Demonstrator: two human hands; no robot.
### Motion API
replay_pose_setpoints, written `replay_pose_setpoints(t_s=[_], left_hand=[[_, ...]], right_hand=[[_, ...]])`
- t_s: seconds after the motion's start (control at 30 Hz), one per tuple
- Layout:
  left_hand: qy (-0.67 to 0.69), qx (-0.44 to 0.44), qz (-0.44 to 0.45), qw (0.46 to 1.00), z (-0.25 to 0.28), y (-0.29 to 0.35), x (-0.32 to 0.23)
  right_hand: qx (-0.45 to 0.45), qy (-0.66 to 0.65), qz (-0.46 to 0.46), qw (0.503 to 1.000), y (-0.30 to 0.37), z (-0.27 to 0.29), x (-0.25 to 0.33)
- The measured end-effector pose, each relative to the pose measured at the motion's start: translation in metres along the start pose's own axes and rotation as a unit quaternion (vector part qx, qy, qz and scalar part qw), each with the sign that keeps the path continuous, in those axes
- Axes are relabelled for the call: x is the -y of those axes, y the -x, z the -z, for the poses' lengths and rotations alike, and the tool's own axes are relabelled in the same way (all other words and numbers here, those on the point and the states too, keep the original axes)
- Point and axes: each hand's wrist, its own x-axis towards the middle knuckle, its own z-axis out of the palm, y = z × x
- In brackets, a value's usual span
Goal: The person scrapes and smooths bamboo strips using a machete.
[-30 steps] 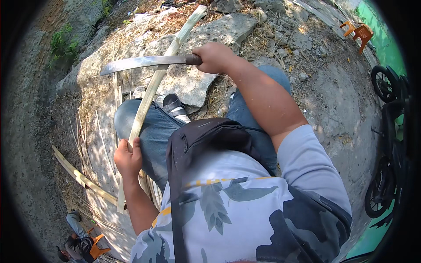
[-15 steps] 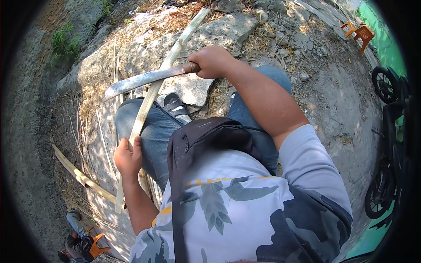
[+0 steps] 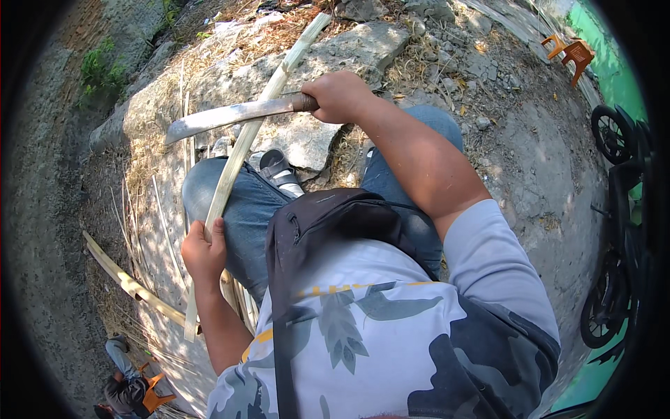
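No readable text, signs or numbers; only illegible yellow marks (image 3: 328,290) on the patterned shirt (image 3: 384,339)

Bright daylight; dappled shade on ground (image 3: 530,178); fisheye-bent edges, black corners.

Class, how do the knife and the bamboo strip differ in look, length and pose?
The knife is mostly grey metal; the bamboo strip is pale yellowish. The knife is shorter; the bamboo strip is longer. The knife points leftward from the right hand; the bamboo strip slants through the left hand. Both are narrow and hand-held.
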Motion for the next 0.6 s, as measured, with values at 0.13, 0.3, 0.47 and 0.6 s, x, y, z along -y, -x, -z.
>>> replay_pose_setpoints(t_s=[0.13, 0.3, 0.47, 0.6], left_hand=[[-0.032, 0.022, 0.012, 0.999, 0.0025, -0.002, -0.0004], [-0.022, 0.004, -0.001, 1.0, -0.0006, 0.0003, 0.0051], [-0.033, 0.017, 0.003, 0.999, 0.0004, -0.0015, 0.0026], [0.006, -0.005, -0.017, 1.0, -0.0021, 0.0004, 0.0049]], right_hand=[[-0.005, 0.0, -0.003, 1.0, 0.001, -0.0007, 0.0003], [0.002, -0.011, -0.006, 1.0, 0.0004, -0.0005, 0.0028], [0.004, -0.016, -0.003, 1.0, 0.0025, 0.0008, 0.0031], [0.008, -0.015, -0.005, 1.0, -0.0003, -0.0045, 0.0017]])
